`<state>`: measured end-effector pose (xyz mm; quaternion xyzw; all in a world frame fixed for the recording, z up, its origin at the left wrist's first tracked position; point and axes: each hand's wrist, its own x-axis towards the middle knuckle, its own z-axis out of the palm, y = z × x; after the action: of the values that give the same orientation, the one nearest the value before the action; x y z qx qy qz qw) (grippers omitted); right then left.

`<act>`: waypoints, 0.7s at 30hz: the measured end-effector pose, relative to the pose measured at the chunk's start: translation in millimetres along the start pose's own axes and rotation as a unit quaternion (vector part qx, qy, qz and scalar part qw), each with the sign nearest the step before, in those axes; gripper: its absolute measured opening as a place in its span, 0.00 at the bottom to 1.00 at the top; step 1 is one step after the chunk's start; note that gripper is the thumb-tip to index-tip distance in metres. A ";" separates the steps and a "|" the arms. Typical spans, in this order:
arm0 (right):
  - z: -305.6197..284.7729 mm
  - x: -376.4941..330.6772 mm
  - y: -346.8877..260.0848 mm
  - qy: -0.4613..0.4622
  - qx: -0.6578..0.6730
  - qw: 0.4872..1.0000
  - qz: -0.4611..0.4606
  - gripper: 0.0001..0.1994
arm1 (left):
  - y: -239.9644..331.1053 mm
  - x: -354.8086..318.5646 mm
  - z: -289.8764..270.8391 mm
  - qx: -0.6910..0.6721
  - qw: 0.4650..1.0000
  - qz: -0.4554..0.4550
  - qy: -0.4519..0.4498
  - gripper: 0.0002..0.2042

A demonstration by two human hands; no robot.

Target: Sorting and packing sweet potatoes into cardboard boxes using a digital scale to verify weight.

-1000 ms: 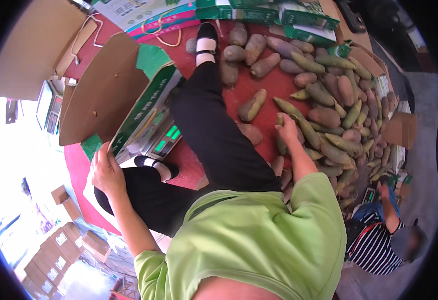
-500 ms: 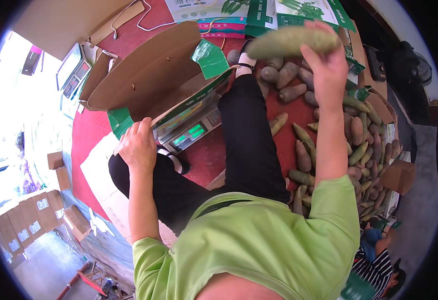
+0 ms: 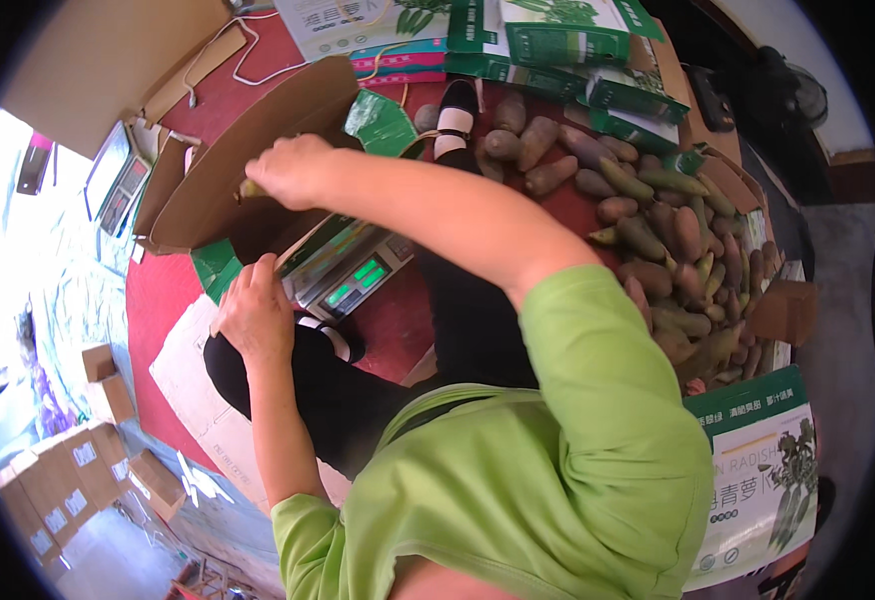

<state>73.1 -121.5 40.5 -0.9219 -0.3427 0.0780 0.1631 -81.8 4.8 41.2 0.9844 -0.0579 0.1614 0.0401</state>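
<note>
My right hand [image 3: 293, 172] reaches across to the left, over the opening of a cardboard box [image 3: 248, 130]. Its fingers are closed on a green radish [image 3: 250, 188], of which only a small end shows beneath them. With my left hand [image 3: 256, 315] I grip the near rim of the same box, by a green taped flap [image 3: 218, 268]. The box stands on a scale [image 3: 356, 282] with a lit green display. What lies at the bottom of the box is hidden from me.
A pile of radishes [image 3: 688, 235], green and muddy brown, lies on the red floor covering [image 3: 398, 335] to my right. Flat printed cartons [image 3: 558, 40] lie at the far side. Another printed carton [image 3: 758, 480] stands at the lower right. A second scale [image 3: 123, 185] sits far left.
My right hand has carried the radish from above the pile leftward to over the box. My left hand stays on the rim. A printed carton has appeared at the lower right.
</note>
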 end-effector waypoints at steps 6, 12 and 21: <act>-6.7 -14.7 -7.1 -0.036 0.014 0.999 0.018 0.13 | -1.2 -1.2 6.1 -0.004 1.000 0.004 -0.004 0.07; -38.3 -93.4 39.4 0.306 0.324 0.895 -0.007 0.12 | -2.1 -2.7 6.0 -0.001 1.000 0.003 0.012 0.06; 126.9 -297.1 222.7 0.368 0.418 0.706 0.437 0.12 | 3.5 0.4 5.9 -0.002 1.000 -0.014 -0.003 0.07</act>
<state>-48.0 -444.0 -147.4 -0.7615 0.2535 -0.0698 0.5925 -80.1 0.7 36.0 0.9855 -0.0441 0.1576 0.0445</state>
